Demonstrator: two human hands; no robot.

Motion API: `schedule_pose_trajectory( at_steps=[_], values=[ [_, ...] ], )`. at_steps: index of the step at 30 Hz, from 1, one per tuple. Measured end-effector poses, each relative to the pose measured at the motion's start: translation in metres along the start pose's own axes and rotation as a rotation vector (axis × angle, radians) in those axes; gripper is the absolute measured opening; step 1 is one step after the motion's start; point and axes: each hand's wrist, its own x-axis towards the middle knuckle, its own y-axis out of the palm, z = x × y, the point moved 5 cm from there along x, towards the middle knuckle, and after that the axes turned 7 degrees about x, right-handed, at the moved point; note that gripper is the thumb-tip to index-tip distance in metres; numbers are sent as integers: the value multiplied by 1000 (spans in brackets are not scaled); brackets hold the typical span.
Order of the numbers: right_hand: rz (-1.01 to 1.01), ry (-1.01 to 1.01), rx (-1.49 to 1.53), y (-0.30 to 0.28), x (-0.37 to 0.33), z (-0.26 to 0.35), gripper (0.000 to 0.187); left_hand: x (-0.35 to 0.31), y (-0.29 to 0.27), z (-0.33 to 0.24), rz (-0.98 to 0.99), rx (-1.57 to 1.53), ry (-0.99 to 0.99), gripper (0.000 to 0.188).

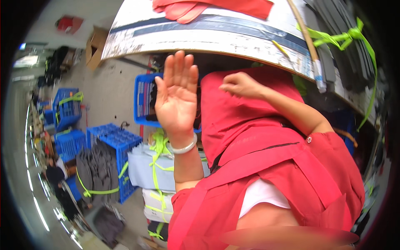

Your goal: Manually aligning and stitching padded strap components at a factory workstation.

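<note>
My left hand [177, 91] is raised, palm up toward the head view, fingers stretched out and thumb apart. Nothing lies in it. A pale bangle [183, 146] circles that wrist. Over the red apron [250, 112] on my lap, my right hand [241, 84] is curled into a loose fist, with no object showing in it. Both hands are apart from the white tabletop [175, 43] ahead. Red fabric pieces [216, 7] lie at its far side. A yellow pen-like tool [280, 48] rests near its right side, by a long wooden stick [302, 29].
Grey fabric strips [339, 37] tied with a neon-yellow band lie at the right of the table. A blue crate [143, 98] stands below the table edge. Left of me are pale blue cloth bundles [141, 166], grey cloth [98, 166], more blue crates [68, 143] and a cardboard box [95, 48].
</note>
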Motion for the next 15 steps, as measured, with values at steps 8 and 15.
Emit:
schedule_pose_trajectory(
  at_steps=[8, 15],
  values=[
    [-693, -437, -569, -305, 61, -23, 56, -16, -92, 33, -170, 498, -51, 12],
    [-560, -96, 169, -383, 133, -61, 42, -23, -143, 117, -173, 741, 0, 17]
  ],
)
